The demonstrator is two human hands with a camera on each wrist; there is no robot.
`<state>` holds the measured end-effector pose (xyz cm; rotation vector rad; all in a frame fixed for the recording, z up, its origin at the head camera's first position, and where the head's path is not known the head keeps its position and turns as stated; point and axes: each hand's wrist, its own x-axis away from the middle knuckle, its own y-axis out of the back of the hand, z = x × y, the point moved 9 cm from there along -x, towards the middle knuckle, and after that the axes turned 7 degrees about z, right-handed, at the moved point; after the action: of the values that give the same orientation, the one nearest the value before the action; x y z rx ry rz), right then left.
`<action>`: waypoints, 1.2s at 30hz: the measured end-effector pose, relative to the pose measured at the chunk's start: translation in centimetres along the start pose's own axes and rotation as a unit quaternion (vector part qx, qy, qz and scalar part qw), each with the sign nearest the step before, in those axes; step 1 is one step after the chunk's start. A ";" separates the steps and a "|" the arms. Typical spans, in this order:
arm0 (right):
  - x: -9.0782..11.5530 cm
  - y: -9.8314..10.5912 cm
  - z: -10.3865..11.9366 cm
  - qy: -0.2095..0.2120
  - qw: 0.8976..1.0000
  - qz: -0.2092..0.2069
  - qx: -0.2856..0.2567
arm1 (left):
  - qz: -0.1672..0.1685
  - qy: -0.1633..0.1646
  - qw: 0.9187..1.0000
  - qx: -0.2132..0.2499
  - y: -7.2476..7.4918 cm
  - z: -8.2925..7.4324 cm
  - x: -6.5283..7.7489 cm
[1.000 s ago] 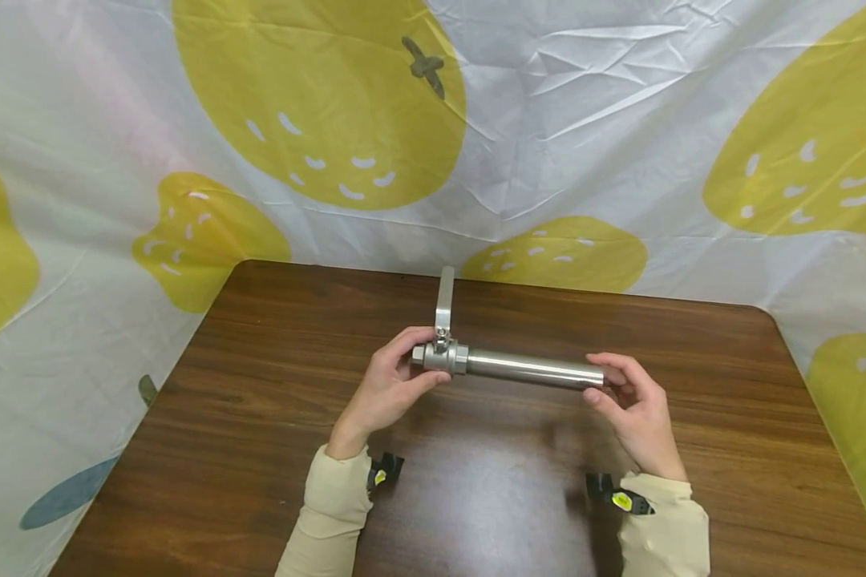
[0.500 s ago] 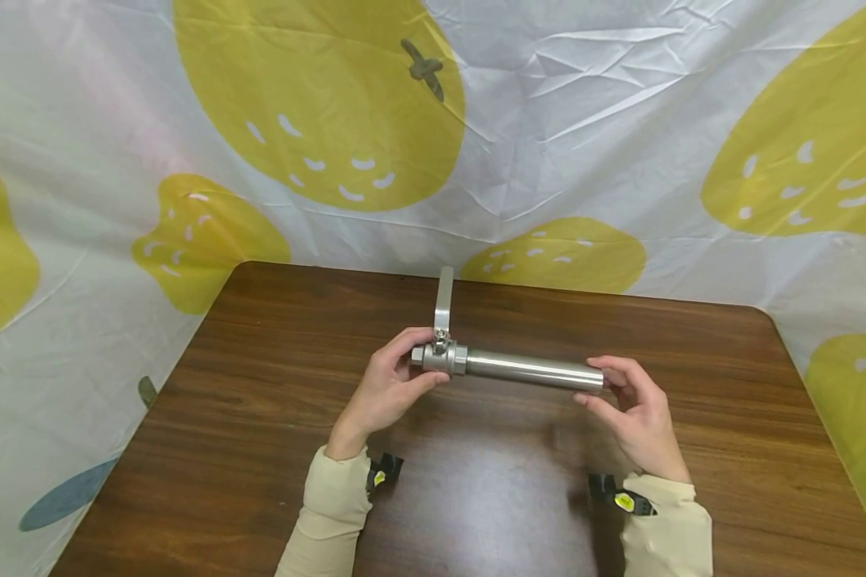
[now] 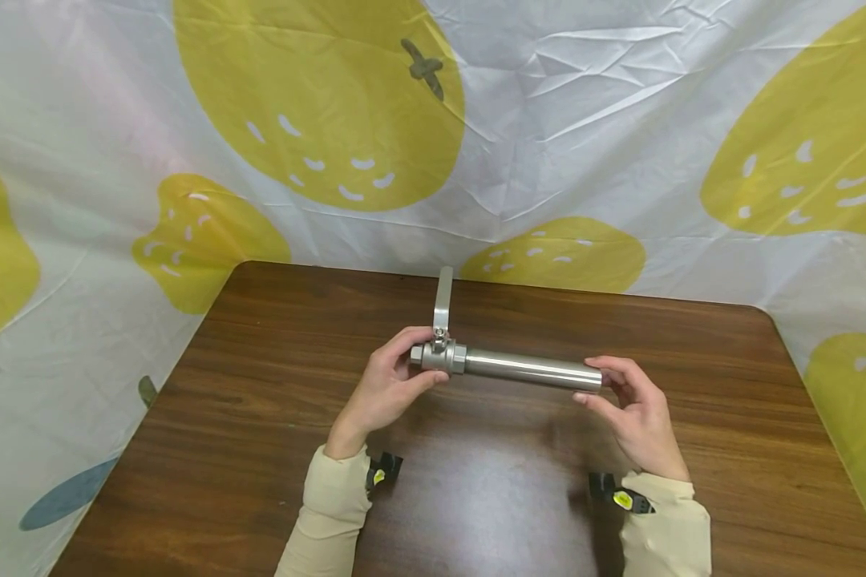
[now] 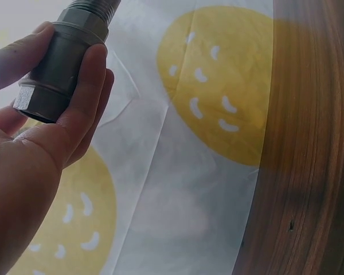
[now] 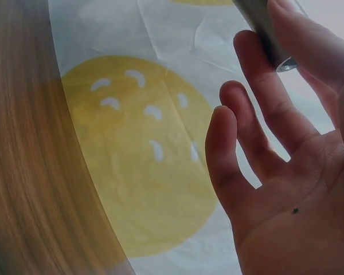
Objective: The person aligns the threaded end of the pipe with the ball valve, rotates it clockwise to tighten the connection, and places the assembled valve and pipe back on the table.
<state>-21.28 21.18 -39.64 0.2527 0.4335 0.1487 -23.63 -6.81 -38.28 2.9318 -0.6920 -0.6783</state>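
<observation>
A steel ball valve [image 3: 440,357] with a flat lever handle [image 3: 443,300] is gripped by my left hand [image 3: 388,390], thumb in front and fingers behind. The lever points away toward the back of the table. From the valve's right side runs a smooth metal pipe [image 3: 530,369], and my right hand [image 3: 637,413] pinches its far end between thumb and fingers. In the left wrist view the valve body [image 4: 57,69] shows its hex end and, at the top, some screw thread [image 4: 94,7]. The right wrist view shows the pipe's open end [image 5: 286,65] between thumb and index finger, other fingers spread.
Below the hands lies a brown wood-grain table [image 3: 260,385] with rounded back corners. A white cloth with yellow fruit prints [image 3: 317,104] hangs close behind it and along the sides. Small dark cameras are strapped at both sleeves.
My right thumb has shifted slightly left along the pipe and now lies against its lower side. The left hand, the valve and the pipe are almost unmoved.
</observation>
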 end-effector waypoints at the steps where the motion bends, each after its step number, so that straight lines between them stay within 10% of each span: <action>1: -0.1 -0.1 0.3 0.010 1.000 0.001 -0.009 | 0.000 0.001 1.000 0.000 0.0 0.0 0.0; 11: -0.3 0.1 1.5 0.053 0.998 -0.011 -0.046 | 0.000 0.001 1.000 -0.001 -0.1 0.1 0.0; 25: 0.2 0.4 -0.5 -0.065 0.997 0.002 0.039 | 0.002 0.017 1.000 -0.009 -0.6 -1.7 -0.1; 36: -0.2 -0.2 1.8 -0.086 0.993 0.012 0.080 | 0.006 0.000 1.000 -0.015 -0.5 -0.1 0.0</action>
<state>-20.66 20.62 -38.04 0.4246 0.2711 0.1141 -23.37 -6.37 -38.22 2.8993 -0.6925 -0.6806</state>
